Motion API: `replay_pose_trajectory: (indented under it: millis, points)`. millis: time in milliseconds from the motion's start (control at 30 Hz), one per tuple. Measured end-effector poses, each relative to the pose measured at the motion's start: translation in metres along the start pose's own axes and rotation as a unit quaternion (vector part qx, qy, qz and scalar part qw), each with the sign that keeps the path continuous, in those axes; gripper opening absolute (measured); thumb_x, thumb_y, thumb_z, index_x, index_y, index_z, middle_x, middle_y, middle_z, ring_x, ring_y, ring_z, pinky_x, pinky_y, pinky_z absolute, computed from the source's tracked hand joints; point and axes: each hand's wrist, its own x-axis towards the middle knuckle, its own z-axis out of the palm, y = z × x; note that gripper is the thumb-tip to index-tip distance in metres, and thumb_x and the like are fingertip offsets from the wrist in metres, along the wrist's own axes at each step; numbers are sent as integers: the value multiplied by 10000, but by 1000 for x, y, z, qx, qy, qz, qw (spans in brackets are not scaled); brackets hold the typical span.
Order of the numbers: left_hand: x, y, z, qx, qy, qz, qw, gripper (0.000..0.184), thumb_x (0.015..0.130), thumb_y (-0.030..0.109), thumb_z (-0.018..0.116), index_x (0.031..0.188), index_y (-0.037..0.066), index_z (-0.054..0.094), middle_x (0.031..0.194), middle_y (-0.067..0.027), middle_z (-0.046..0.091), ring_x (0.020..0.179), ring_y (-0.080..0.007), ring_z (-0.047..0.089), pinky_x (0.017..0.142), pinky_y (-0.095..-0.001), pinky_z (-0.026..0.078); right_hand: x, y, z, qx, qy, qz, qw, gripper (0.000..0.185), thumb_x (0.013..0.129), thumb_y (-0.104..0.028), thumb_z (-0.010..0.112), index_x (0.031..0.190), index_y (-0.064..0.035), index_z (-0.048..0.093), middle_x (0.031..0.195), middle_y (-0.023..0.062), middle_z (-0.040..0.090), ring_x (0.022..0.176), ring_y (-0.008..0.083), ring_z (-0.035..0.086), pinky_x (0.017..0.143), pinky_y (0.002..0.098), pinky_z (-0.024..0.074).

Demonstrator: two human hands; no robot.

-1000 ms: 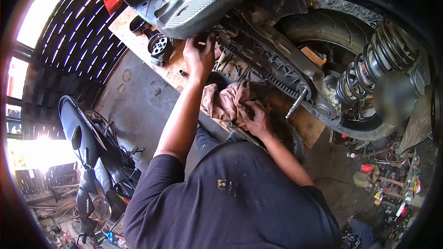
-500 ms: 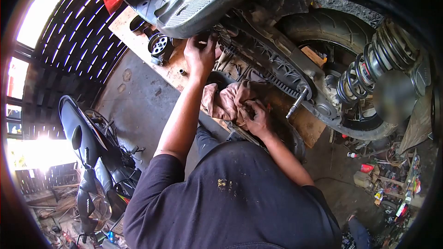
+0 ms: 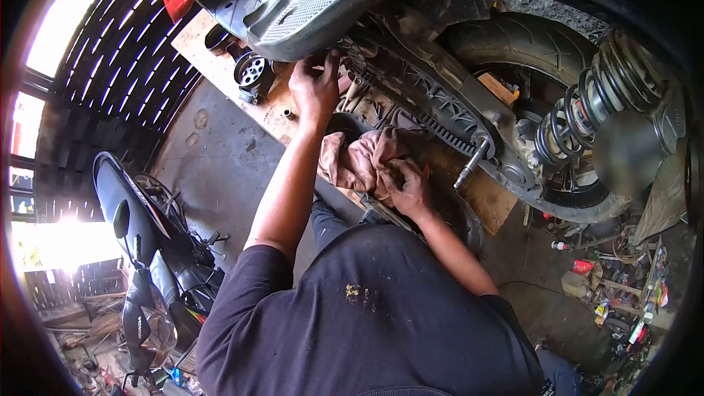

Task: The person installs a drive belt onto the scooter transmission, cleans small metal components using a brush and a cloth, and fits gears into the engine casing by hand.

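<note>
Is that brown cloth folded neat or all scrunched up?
Scrunched up: the brown cloth shows bunched, uneven creases and no neat fold, with the right hand at its edge.

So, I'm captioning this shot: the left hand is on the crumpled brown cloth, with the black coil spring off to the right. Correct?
Not quite: the head view shows the right hand on the crumpled brown cloth, not the left hand. The black coil spring is indeed off to the right.
</note>
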Motion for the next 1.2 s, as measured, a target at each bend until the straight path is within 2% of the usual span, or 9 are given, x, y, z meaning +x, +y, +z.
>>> replay_pose_trajectory:
  millis: [67,133,267,333,400,867,933,1067,1200]
  points:
    - [-1,2,0,-3,-2,6,1000,298,837,262,703,951,-10,664,831,-121,683,736,-156,616,701,-287,481,0,1,1,-2,1,-2,1000,243,832,-208,667,1009,-45,636,956,154,627,907,337,606,804,387,479]
    - [-3,3,0,13,28,114,993,306,835,269,706,954,-9,664,826,-120,683,730,-158,615,695,-293,483,-1,3,2,-2,4,-9,1000,247,832,-201,667,1009,-33,632,956,163,625,905,342,606,804,386,482]
    - [-1,-6,2,-49,35,111,992,306,843,267,700,959,-13,662,842,-125,684,739,-162,620,706,-299,484,1,0,-1,4,6,-20,1000,251,831,-199,668,1008,-25,629,956,167,623,908,345,605,805,389,483]
    - [1,-6,2,-43,22,13,999,316,848,274,694,964,-18,660,861,-131,685,760,-171,628,725,-308,485,-1,1,0,-7,4,-9,1000,258,829,-199,669,1013,-22,626,958,168,623,914,349,603,808,393,483]
    - [0,-5,3,-23,15,8,1000,326,854,285,688,966,-21,659,860,-136,685,762,-181,629,739,-306,483,-2,3,1,-7,2,-6,1000,261,830,-200,669,1015,-23,625,960,169,622,916,351,602,809,394,483]
    - [-1,-2,5,25,10,75,997,286,857,253,676,1002,6,682,869,-146,703,748,-204,682,690,-299,512,1,8,5,-10,-3,-17,1000,275,834,-240,666,981,-12,621,946,172,625,889,342,602,788,397,481]
    - [0,-5,6,46,7,71,996,282,858,254,670,1000,10,682,865,-152,700,747,-215,685,690,-306,513,4,2,5,-9,13,-43,999,199,806,-138,677,946,-11,614,875,143,615,827,301,602,749,368,470]
    - [0,0,4,121,17,118,985,267,854,261,658,978,27,692,874,-165,690,734,-259,687,692,-334,515,4,0,5,-13,19,-47,999,183,805,-133,674,933,-17,614,860,133,615,823,296,602,750,373,465]
    - [1,-2,5,106,17,112,988,260,848,266,660,948,30,701,893,-172,683,727,-291,678,695,-350,513,2,1,6,-34,-2,-16,999,239,846,-233,645,962,-25,625,922,163,630,867,333,600,778,401,470]
